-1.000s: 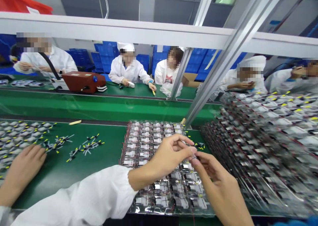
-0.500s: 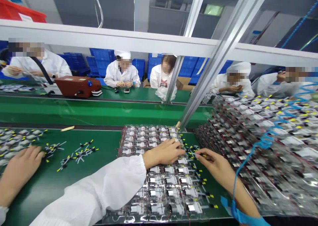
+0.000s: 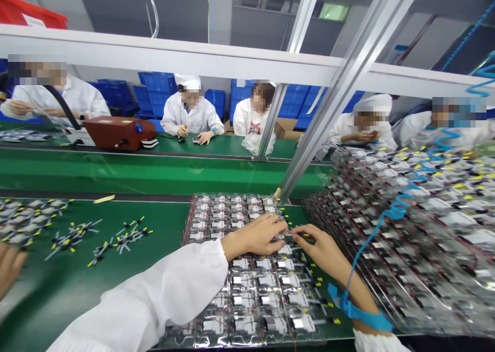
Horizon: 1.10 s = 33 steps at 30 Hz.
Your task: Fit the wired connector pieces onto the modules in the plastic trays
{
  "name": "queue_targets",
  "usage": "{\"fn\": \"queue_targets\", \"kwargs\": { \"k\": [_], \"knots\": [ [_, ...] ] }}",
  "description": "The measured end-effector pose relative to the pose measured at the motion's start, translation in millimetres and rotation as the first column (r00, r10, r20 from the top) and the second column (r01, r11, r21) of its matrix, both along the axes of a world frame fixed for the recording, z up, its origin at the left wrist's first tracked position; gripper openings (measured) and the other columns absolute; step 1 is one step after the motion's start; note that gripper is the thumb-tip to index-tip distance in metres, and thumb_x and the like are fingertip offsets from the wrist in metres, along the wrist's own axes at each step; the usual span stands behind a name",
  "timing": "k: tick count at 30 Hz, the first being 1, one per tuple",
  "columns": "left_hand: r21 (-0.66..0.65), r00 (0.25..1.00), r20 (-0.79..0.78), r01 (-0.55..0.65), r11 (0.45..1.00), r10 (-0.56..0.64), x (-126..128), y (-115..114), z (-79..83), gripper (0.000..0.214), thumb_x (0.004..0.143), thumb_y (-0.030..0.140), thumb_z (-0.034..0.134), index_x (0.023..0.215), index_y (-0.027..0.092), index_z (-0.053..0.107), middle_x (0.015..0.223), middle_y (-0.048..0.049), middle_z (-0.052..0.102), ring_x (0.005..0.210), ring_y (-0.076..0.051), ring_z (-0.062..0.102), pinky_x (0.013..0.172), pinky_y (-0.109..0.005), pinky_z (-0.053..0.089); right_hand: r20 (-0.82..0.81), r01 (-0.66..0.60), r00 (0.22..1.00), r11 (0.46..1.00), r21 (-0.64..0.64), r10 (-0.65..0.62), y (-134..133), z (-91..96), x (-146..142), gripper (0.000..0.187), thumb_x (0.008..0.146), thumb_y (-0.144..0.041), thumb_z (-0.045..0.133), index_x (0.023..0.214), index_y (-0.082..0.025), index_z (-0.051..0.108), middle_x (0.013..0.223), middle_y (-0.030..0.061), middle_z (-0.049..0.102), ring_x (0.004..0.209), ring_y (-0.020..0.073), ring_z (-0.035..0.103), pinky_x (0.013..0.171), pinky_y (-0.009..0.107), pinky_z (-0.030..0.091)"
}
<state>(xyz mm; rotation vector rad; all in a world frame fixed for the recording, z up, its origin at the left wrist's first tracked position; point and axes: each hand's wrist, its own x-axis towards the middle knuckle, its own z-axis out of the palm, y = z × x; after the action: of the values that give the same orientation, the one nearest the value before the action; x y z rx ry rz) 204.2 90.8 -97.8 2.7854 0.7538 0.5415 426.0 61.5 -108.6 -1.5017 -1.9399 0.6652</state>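
My left hand (image 3: 255, 237), in a white sleeve, lies across a clear sheet of foil-wrapped pouch cells (image 3: 247, 295) with red and black wires. My right hand (image 3: 320, 249) comes in from the lower right, and its fingertips nearly meet the left hand's over yellow-tipped leads at the sheet's right edge. Whether either hand grips a lead is hidden. A blue wrist strap (image 3: 359, 313) circles my right wrist. Loose yellow-tipped wire leads (image 3: 124, 241) lie on the green bench mat (image 3: 77, 290) to the left.
A blurred hand (image 3: 10, 264) at the far left edge appears to be another person's. A tall stack of wired cell sheets (image 3: 406, 238) fills the right. Beyond a green conveyor belt (image 3: 154, 171) and an aluminium frame rail (image 3: 340, 94), several co-workers (image 3: 189, 109) sit at a bench.
My hands have dropped from a raised pinch above the sheet down onto it. The blue coiled cord has come into view, and the hand at the far left has slid to the frame's edge.
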Motion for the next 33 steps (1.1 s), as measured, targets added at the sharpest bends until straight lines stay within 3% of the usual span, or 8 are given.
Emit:
{"fn": "queue_targets", "kwargs": {
  "k": [9,15,33],
  "knots": [
    [-0.186,0.996,0.07,-0.044,0.982,0.058,1.0,5.7,-11.2,0.029,0.089,0.031,0.067,0.114,0.017,0.059,0.105,-0.0076,0.067,0.102,-0.024,0.06,0.091,-0.033,0.044,-0.014,-0.042,0.999,0.999,-0.013,0.042,3.5,-2.2,-9.1,0.029,0.079,-0.048,0.056,0.085,-0.024,0.071,0.091,0.0076,0.072,0.088,0.027,0.065,0.082,0.039,0.049],
    [-0.191,0.997,0.045,-0.047,0.98,0.056,2.0,6.9,-9.7,0.027,0.09,0.034,0.067,0.109,0.015,0.066,0.099,-0.0076,0.07,0.098,-0.022,0.062,0.09,-0.031,0.043,-0.026,-0.071,0.997,0.997,-0.026,0.07,1.8,-1.8,-7.8,0.03,0.083,-0.049,0.056,0.084,-0.023,0.07,0.092,0.0075,0.071,0.092,0.0275,0.065,0.085,0.04,0.048],
    [-0.194,0.997,0.05,-0.04,0.98,0.051,2.7,6.7,-9.6,0.029,0.089,0.035,0.068,0.108,0.013,0.068,0.097,-0.0084,0.07,0.096,-0.023,0.062,0.09,-0.03,0.043,-0.064,-0.079,0.995,0.996,-0.052,0.076,2.2,-9.0,-5.6,0.038,0.084,-0.058,0.055,0.083,-0.023,0.068,0.091,0.0079,0.069,0.092,0.0286,0.063,0.086,0.041,0.046]
  ]
}}
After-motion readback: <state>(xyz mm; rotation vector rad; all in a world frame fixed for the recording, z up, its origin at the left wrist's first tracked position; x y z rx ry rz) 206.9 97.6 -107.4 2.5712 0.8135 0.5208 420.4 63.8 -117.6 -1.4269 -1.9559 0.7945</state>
